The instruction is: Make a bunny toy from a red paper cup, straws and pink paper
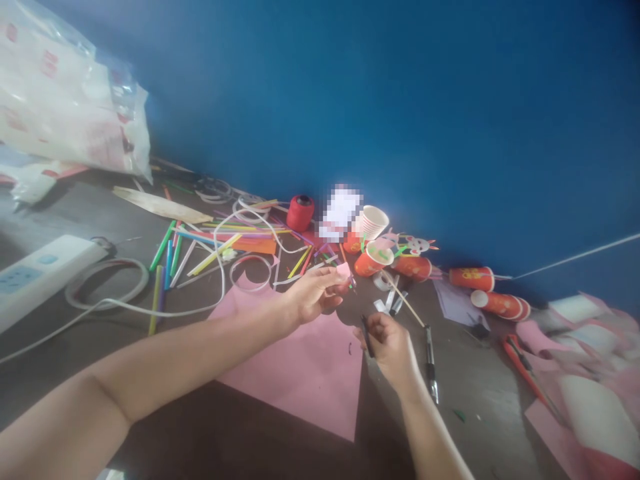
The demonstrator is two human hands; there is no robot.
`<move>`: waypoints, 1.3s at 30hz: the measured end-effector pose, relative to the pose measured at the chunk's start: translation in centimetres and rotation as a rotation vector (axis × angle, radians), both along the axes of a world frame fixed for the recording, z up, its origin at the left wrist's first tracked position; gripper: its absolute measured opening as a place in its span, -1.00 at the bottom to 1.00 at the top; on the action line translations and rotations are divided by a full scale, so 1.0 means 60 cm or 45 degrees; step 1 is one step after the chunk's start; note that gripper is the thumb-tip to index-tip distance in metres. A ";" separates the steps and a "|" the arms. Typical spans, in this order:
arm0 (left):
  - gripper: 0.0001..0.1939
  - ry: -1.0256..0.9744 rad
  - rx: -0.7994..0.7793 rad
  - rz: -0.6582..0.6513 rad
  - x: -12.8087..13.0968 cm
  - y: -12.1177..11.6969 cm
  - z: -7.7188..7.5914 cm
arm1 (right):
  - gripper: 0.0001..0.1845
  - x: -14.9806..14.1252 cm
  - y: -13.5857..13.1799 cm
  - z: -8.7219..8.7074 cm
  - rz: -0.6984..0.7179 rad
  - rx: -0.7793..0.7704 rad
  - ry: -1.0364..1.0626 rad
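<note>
My left hand (317, 295) pinches a small pink paper piece (343, 271) between thumb and fingertips, above the far edge of a pink paper sheet (300, 367). My right hand (393, 347) is closed around a small black tool (368, 336); its kind is hard to make out, as the fingers cover part of it. The right hand is just right of the sheet, apart from the left hand. A black pen (431, 365) lies beside my right wrist. Beyond the hands, a roll of white tape (385, 280) rests near a wooden stick (405, 300).
Coloured straws (215, 257), a white cable (175, 312) and a power strip (45, 280) occupy the left. Red thread (300, 213) and orange paper cups (373, 260) stand by the blue wall (350, 100). Pink-and-white paper pieces (595, 387) pile up on the right.
</note>
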State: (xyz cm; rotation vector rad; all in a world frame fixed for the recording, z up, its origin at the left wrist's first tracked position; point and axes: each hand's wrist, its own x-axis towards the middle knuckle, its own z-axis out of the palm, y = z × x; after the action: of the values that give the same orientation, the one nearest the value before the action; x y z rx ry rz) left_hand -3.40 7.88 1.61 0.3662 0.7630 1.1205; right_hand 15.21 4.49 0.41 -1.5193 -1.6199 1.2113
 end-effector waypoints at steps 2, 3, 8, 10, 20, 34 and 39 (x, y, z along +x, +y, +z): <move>-0.83 -0.023 0.004 0.057 0.002 -0.003 -0.002 | -0.68 -0.003 -0.002 0.002 -0.005 0.003 -0.005; -0.82 -0.019 0.003 0.075 0.003 -0.003 -0.002 | -0.68 -0.004 -0.003 0.003 -0.006 0.004 -0.005; -0.82 0.028 0.021 0.092 0.000 -0.001 0.002 | -0.66 -0.006 -0.005 0.002 0.007 -0.017 0.027; -0.83 0.047 0.030 0.090 -0.001 0.001 0.004 | -0.65 -0.007 -0.005 0.001 0.014 -0.027 0.043; -0.86 0.063 0.067 0.088 0.003 -0.007 0.005 | -0.63 -0.008 -0.006 -0.006 0.025 -0.044 0.127; -0.86 0.050 -0.005 0.063 0.008 -0.011 0.013 | -0.63 -0.010 -0.009 0.001 0.022 -0.065 0.150; -0.88 0.080 0.044 0.057 0.006 -0.010 0.009 | -0.64 -0.009 -0.008 0.004 0.028 -0.082 0.152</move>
State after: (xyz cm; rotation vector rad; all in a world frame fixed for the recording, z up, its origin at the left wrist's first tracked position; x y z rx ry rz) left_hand -3.04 7.30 2.13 0.4167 0.8114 1.1697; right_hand 14.64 4.03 0.66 -1.4426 -1.5372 1.3514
